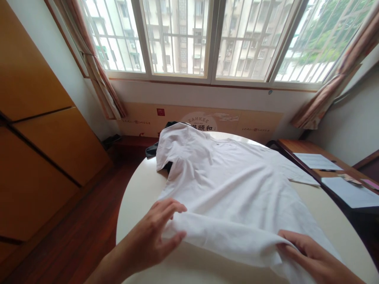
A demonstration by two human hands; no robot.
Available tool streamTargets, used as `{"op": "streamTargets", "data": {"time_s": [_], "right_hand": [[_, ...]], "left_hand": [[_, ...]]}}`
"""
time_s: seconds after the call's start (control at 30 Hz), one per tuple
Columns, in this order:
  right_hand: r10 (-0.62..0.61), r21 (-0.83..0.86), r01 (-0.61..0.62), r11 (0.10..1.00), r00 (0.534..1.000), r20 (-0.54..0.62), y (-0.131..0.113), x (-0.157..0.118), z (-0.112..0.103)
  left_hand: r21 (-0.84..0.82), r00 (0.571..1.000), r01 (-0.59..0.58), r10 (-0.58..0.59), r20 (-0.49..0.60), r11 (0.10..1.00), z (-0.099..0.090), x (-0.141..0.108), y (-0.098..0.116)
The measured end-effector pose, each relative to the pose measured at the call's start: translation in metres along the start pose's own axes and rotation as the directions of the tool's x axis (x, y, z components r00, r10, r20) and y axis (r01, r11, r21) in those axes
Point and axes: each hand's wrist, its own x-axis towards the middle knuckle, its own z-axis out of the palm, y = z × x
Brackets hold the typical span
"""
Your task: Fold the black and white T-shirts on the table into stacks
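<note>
White cotton T-shirt point(225, 181) lying flat on round cream worktop point(139, 197) – collar toward window, body spread over most of the top, one short sleeve out to the far left. Near end of shirt gathered into soft raised fold along the hem, w/ light creases running up toward the chest. Dark garment point(152, 150) poking out from under shirt at far left, beside the sleeve.

L hand point(154, 232): fingers spread & curved, resting on the fold near its left end, not closed on it. R hand point(308, 256): thumb & fingers pinching the fold at lower right of shirt. Hands well apart, gathered hem btwn them.

Around the worktop: wooden desk point(296, 148) just beside it on the right, w/ white paper sheets point(316, 161), a dark pen point(327, 170) & pink note point(370, 184). Tall orange-wood wardrobe point(38, 118) on left, red-brown wood floor point(89, 209) below – worktop edge overhanging it from this view. Beige printed panel point(201, 122) under the sill, w/ Chinese characters & "ZANKEE". Wide barred window point(177, 39) above, patterned curtains point(340, 79) gathered at both sides – apt block & tree outside.
</note>
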Motion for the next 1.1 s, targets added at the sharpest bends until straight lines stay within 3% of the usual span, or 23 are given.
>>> {"op": "streamTargets", "data": {"time_s": [0.1, 0.27, 0.4, 0.5, 0.57, 0.67, 0.77, 0.9, 1.1], "right_hand": [[0.107, 0.182, -0.122, 0.976, 0.99, 0.088, -0.018, 0.012, -0.004], [0.192, 0.227, -0.2, 0.953, 0.98, 0.057, -0.014, 0.024, -0.007], [0.267, 0.239, -0.252, 0.938, 0.963, -0.033, -0.003, 0.021, -0.013], [0.259, 0.249, -0.241, 0.938, 0.965, -0.042, 0.007, 0.017, -0.018], [0.242, 0.244, -0.22, 0.945, 0.968, -0.067, 0.014, 0.014, -0.019], [0.236, 0.248, -0.203, 0.947, 0.965, -0.111, 0.018, 0.014, -0.018], [0.182, 0.283, -0.162, 0.945, 0.982, -0.046, 0.011, 0.017, -0.015], [0.052, 0.363, -0.087, 0.928, 0.993, 0.105, 0.0, 0.022, -0.011], [0.099, 0.339, -0.097, 0.936, 0.995, 0.012, 0.003, 0.017, -0.014]], "left_hand": [[-0.001, 0.994, -0.021, 0.021, 0.111, 1.0, 0.005, -0.007, 0.001], [-0.013, 0.993, 0.104, -0.103, 0.055, 0.995, 0.005, 0.001, -0.008], [-0.057, 0.97, 0.239, -0.235, 0.069, 0.969, -0.009, 0.009, 0.001], [-0.105, 0.963, 0.268, -0.265, 0.044, 0.958, -0.022, 0.014, 0.006], [-0.105, 0.972, 0.234, -0.23, 0.049, 0.967, -0.028, 0.016, 0.006], [-0.107, 0.973, 0.142, -0.119, 0.198, 0.984, -0.027, 0.014, 0.005], [-0.148, 0.955, 0.109, -0.062, 0.29, 0.983, -0.018, 0.009, 0.003], [-0.191, 0.963, 0.111, -0.058, 0.263, 0.975, -0.011, 0.007, 0.0], [-0.269, 0.986, 0.017, 0.029, 0.165, 0.963, -0.022, 0.01, 0.005]]}}
